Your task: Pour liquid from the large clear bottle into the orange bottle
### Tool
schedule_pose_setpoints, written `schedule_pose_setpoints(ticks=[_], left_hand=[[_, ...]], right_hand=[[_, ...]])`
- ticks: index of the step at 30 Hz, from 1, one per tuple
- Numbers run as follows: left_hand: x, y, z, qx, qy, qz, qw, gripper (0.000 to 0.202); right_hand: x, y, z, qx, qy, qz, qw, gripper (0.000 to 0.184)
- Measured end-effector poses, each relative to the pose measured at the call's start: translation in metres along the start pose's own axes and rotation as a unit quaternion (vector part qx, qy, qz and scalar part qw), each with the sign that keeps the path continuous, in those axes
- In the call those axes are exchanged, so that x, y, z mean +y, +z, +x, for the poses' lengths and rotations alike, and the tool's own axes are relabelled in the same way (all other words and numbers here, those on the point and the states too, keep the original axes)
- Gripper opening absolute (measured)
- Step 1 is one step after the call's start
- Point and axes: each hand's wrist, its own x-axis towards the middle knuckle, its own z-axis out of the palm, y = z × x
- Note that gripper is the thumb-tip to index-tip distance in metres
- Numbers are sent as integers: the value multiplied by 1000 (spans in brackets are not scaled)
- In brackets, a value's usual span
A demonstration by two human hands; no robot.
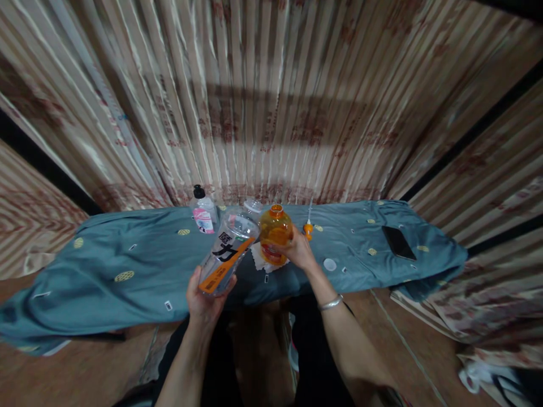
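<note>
My left hand [204, 299] is wrapped round the base of a clear plastic bottle [227, 254] with a white, black and orange label, tilted with its mouth toward an orange bottle. My right hand [297, 249] grips the side of that orange bottle [275, 232], which stands uncapped and upright on a white napkin [258, 257] on the blue-grey cloth-covered table [127, 265]. The two bottles are close together, the clear one's mouth near the orange one's shoulder.
A small clear bottle with a black cap and pink label [202, 213] stands behind. An orange cap [307, 229] and a white cap [330, 264] lie right of my hand. A black phone [397, 242] rests far right. Striped curtains hang behind.
</note>
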Motion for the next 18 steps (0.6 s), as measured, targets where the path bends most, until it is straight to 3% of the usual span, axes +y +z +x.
schedule_pose_setpoints(ticks=[8,18], left_hand=[[-3,8,-2,50,34,48,997,31],[-4,0,1,46,90,86,991,35]], right_hand=[[-14,-3,-4,9,-2,-40,999,66],[-17,0,-3,30,5,-74,997,60]])
